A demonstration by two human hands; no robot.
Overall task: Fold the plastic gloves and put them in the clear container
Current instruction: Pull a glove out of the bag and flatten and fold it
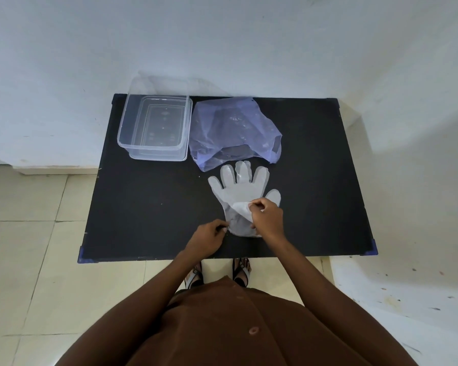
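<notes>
A clear plastic glove [239,188] lies flat on the black table [148,207], fingers pointing away from me. My right hand [266,216] pinches the glove's cuff edge and has turned a corner of it up and over toward the palm. My left hand [209,235] pinches the lower left edge of the cuff against the table. The clear container [155,128] stands open and empty at the table's far left.
A crumpled bluish plastic bag [233,133] lies just beyond the glove's fingertips, right of the container. A white wall runs behind the table. Tiled floor surrounds it, and my sandalled feet [217,272] show under the near edge.
</notes>
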